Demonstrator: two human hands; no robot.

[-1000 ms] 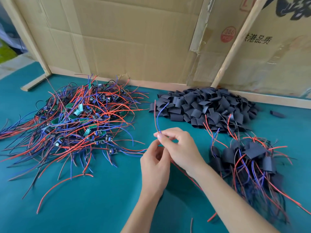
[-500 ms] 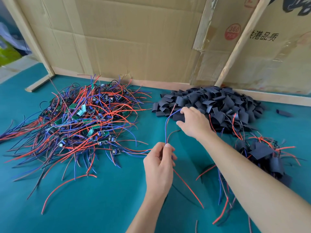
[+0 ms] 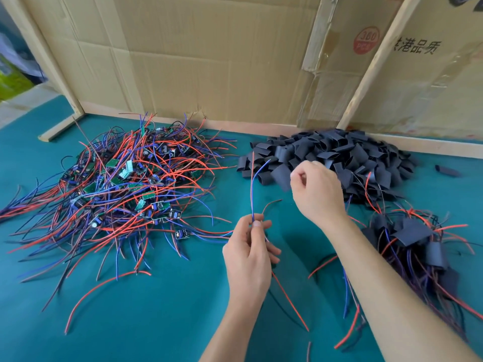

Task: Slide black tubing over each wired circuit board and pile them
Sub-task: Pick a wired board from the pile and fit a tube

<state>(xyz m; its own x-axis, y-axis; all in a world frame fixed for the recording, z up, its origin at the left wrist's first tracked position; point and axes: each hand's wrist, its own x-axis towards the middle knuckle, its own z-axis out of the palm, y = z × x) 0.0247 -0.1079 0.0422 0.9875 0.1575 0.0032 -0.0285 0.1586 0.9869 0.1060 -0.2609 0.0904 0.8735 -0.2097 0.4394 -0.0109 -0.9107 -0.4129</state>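
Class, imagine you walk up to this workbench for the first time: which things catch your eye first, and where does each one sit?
The tangle of red and blue wired circuit boards sprawls over the left of the teal table. A heap of black tubing pieces lies at the back right against the cardboard wall. In the middle, the left hand pinches upright wires while the right hand holds one tubing piece.

Legible markings are confined to the cardboard panel standing at the rear right. A round red stamp on it reads "360" over "PCS", the lettering pale on red and slightly tilted. To its right, black printed Chinese characters read "港品质", with a further character at the left cut off by a wooden slat. Heavy black print at the top right corner is cropped and cannot be read.
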